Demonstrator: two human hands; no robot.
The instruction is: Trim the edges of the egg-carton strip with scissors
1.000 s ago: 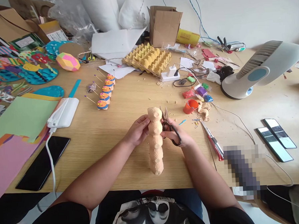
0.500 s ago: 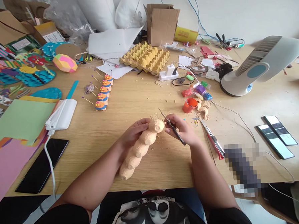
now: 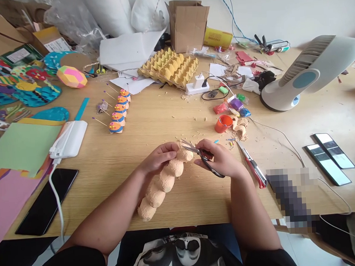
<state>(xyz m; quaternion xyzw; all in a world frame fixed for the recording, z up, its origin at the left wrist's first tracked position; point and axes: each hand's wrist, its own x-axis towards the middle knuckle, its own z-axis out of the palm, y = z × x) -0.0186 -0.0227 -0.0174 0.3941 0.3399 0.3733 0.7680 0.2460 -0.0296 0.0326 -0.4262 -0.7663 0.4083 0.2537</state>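
A row of pale peach egg-carton cups (image 3: 165,181) slants across the front of the table, its near end close to the table edge. My left hand (image 3: 161,157) pinches the far end of the row between thumb and fingers. My right hand (image 3: 219,158) grips black-handled scissors (image 3: 208,161), fingers in the loops. The parted scissor blades lie over the cup at the far end; whether they touch its rim I cannot tell. Small peach shavings are scattered around.
A painted caterpillar (image 3: 119,112) stands to the left. An orange cup (image 3: 224,124) and a red utility knife (image 3: 253,166) lie to the right. Farther back are a yellow egg tray (image 3: 169,68) and a white fan (image 3: 299,77). A black phone (image 3: 47,201) lies at left.
The scissors have swung over the far cup and their blades have opened. The row of cups has turned slightly in my left hand, its near end shifting left and toward me.
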